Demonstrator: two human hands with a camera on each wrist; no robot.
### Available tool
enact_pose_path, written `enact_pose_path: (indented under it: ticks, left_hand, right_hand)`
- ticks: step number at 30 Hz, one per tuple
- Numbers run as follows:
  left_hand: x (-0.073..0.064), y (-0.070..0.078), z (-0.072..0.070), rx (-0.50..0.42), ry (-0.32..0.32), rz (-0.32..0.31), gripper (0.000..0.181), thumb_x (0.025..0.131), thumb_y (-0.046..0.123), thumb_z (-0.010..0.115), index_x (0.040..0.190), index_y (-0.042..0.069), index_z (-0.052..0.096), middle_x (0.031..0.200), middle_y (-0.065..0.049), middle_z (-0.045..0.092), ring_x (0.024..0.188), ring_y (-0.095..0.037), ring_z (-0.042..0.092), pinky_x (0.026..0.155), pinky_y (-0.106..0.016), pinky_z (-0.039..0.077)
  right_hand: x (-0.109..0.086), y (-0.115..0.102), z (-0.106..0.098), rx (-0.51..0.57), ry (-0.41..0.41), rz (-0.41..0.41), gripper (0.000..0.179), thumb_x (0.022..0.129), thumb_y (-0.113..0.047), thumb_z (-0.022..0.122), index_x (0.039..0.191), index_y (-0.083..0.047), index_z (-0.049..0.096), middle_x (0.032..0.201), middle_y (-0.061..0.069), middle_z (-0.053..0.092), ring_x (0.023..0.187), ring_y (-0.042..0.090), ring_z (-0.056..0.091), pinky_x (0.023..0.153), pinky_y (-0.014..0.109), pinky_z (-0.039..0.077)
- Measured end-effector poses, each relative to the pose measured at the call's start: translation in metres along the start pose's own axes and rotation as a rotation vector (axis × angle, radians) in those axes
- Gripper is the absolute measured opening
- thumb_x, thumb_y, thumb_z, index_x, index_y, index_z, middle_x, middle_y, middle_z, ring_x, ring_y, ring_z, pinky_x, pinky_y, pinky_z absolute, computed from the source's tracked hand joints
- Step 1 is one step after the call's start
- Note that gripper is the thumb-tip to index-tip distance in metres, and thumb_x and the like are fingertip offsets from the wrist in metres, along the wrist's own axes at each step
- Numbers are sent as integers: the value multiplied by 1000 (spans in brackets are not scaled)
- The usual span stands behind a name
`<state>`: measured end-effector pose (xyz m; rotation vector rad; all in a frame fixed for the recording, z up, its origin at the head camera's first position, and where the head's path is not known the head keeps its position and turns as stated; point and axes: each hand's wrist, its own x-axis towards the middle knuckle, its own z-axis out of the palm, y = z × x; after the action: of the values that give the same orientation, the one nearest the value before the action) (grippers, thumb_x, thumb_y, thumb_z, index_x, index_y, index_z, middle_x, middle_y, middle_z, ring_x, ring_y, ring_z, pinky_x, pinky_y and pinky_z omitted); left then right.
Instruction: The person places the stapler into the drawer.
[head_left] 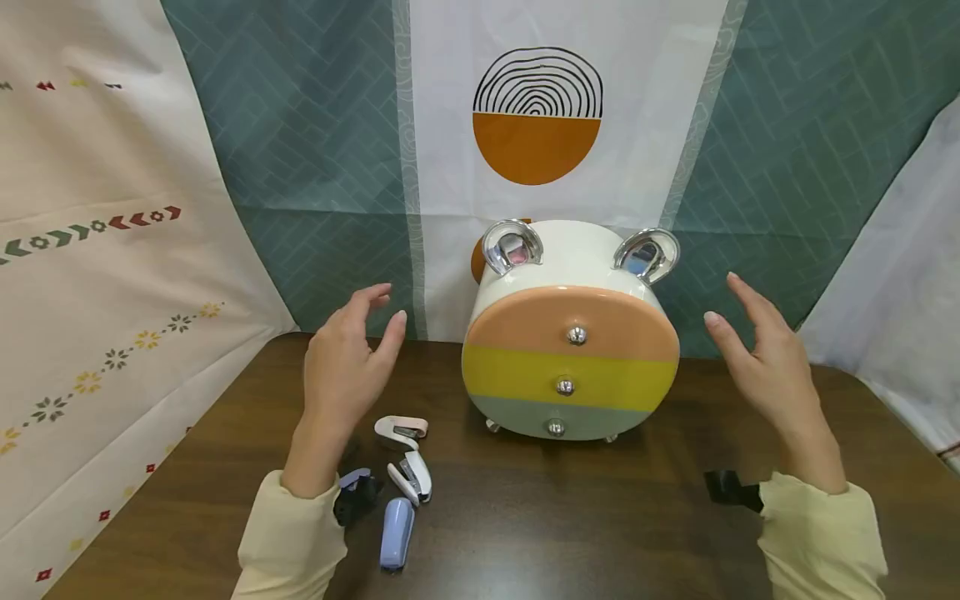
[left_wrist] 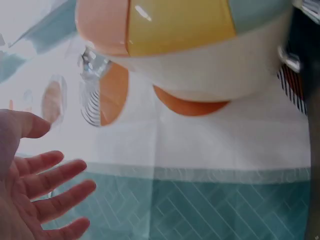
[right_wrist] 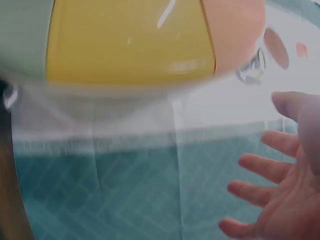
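A round white drawer box [head_left: 570, 367] stands on the table, its front banded in peach, yellow and grey-green with a silver knob on each band. Two silver ears [head_left: 648, 255] top it. To its left my left hand [head_left: 347, 362] hovers with spread, relaxed fingers, touching nothing. My right hand [head_left: 772, 367] is raised likewise on the box's right side, apart from it. Both wrist views show the hands' fingers extended, with the box beyond them. Below my left hand lie a pink-and-white stapler [head_left: 401, 431], a white stapler [head_left: 411, 477] and a light blue stapler [head_left: 397, 533].
Another lavender item [head_left: 355, 477] is partly hidden by the black strap at my left wrist. The brown table [head_left: 525, 525] runs back to hanging patterned cloths [head_left: 322, 167]. A pale cloth [head_left: 112, 292] borders the table's left side.
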<state>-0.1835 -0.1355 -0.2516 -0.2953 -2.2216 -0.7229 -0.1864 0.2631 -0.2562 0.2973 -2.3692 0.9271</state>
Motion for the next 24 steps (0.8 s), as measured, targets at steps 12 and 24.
enact_pose_path:
  ticks: [12, 24]
  left_hand:
    - [-17, 43, 15, -104, -15, 160, 14, 81, 21, 65, 73, 11, 70, 60, 4, 63, 47, -6, 50, 46, -23, 38]
    - [-47, 74, 71, 54, -386, 167, 16, 79, 32, 63, 67, 22, 69, 56, 13, 56, 48, -11, 51, 40, -22, 33]
  right_hand:
    - [17, -23, 26, 215, 37, -17, 52, 95, -23, 47, 144, -21, 28, 136, 17, 43, 125, 5, 39, 102, 37, 32]
    - [36, -32, 31, 394, 5, 27, 52, 95, -20, 46, 144, -16, 28, 133, 23, 43, 107, 4, 51, 84, 13, 41]
